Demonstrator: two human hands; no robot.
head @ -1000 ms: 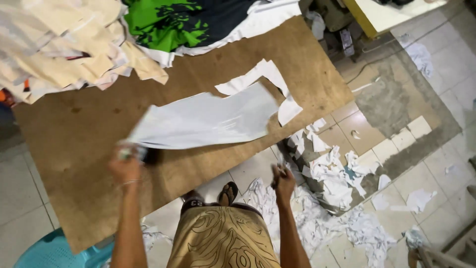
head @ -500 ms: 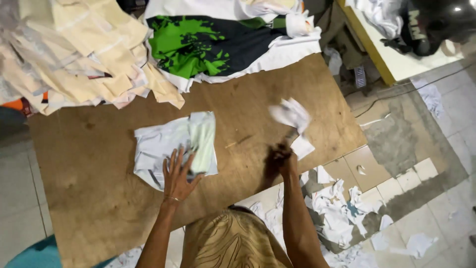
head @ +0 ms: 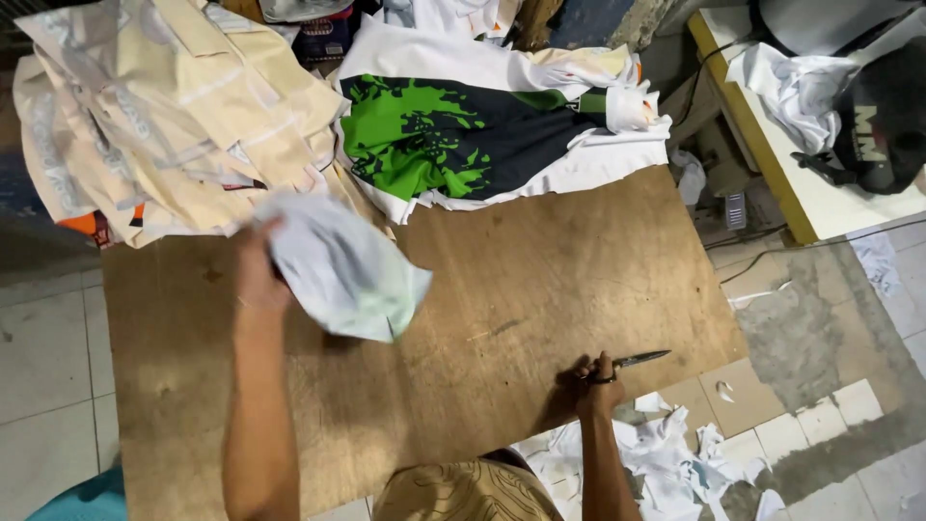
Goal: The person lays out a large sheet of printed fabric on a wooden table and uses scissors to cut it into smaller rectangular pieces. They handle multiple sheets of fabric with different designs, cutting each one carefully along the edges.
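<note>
— Since half a second ago, the left hand has lifted the folded white cloth off the surface; before, that hand lay spread flat on it. The white scrap that was at the right hand is gone from there.

— Where is the cloth now?

— Raised at about ten o'clock, bunched in the left hand's closed grip and blurred. It hangs just in front of the cream fabric pile, which fills the eleven o'clock corner.

— And the right hand?

— At five o'clock, by the near edge of the surface, fingers curled tight through the handles of the scissors. The blades point toward three o'clock and look closed.

— What else lies about?

— At twelve o'clock, a white garment printed green and black spreads over the far edge. White offcuts litter the tiled floor at five o'clock, just below the right hand. At two o'clock, a yellow-edged table carries more white cloth and a dark machine.
</note>
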